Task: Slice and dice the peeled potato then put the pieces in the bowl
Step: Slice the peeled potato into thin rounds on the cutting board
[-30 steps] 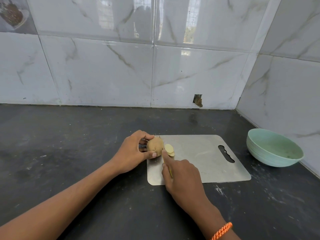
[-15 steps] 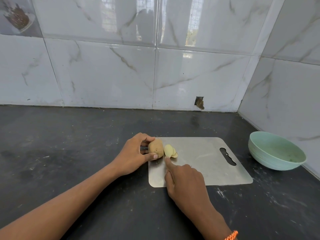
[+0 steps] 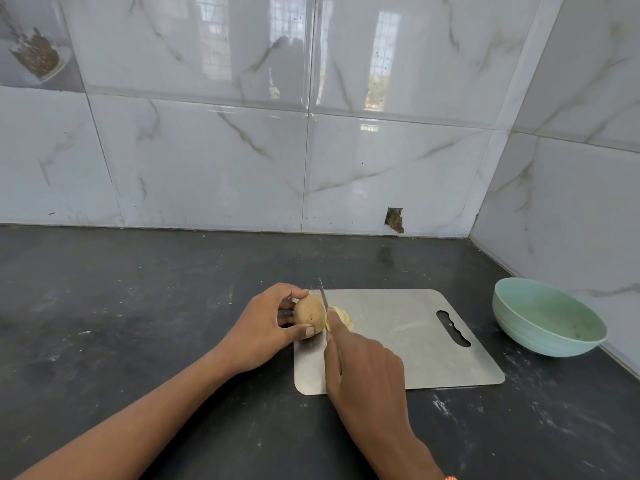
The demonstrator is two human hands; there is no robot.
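Note:
A tan potato (image 3: 309, 316) lies at the left edge of the steel cutting board (image 3: 408, 344). My left hand (image 3: 266, 329) grips it from the left, thumb in front and fingers behind. My right hand (image 3: 363, 372) holds a knife (image 3: 323, 294) whose thin blade stands against the potato's right cut face, with my forefinger stretched along its back. Pale yellow slices (image 3: 343, 318) lie fanned on the board just right of the blade. A light green bowl (image 3: 549, 317) sits on the counter to the right of the board.
The dark stone counter (image 3: 138, 306) runs into a corner of glossy marble-look wall tiles at the back and right. A small broken hole (image 3: 394, 220) marks the back wall's base. The bowl stands close to the right wall.
The knife blade has risen and now stands upright against the potato's cut face. The pile of slices beside it has grown. My left hand keeps its grip on the potato.

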